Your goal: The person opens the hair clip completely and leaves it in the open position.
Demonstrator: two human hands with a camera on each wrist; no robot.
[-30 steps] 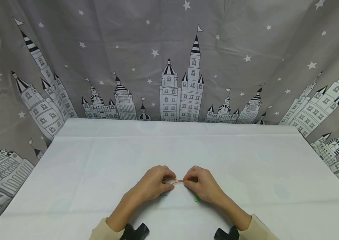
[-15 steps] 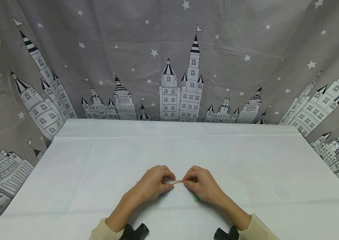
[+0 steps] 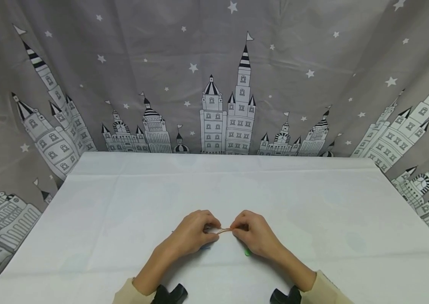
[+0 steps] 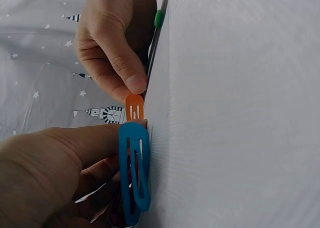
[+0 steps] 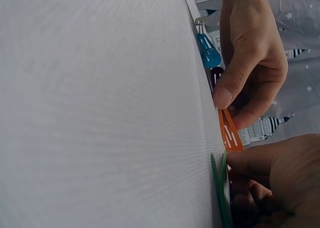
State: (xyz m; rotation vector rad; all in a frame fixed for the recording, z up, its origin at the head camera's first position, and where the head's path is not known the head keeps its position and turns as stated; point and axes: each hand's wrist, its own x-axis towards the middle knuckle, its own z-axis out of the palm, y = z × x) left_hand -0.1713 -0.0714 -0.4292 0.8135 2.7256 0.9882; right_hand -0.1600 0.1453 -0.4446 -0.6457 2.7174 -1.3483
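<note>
An orange snap hair clip [image 3: 225,230] spans the gap between my two hands. My left hand [image 3: 194,233] pinches one end with thumb and finger, and my right hand [image 3: 256,234] pinches the other. In the right wrist view the orange clip [image 5: 231,133] looks slightly spread. Beside my left hand lies a blue clip [image 4: 125,163], its centre strip standing away from the frame. A dark purple clip [image 5: 216,74] sits partly hidden by the left fingers; whether it touches its neighbours I cannot tell. Close to my right hand is a green clip [image 5: 219,188], apparently opened.
A white cloth-covered table [image 3: 290,194] extends around the hands. At its far side hangs a grey curtain [image 3: 142,50] printed with castles and stars. In the right wrist view a pale clip [image 5: 200,22] shows beyond the blue one.
Both hands keep their grip on the orange clip, nearly still. The whole head view has shifted slightly.
</note>
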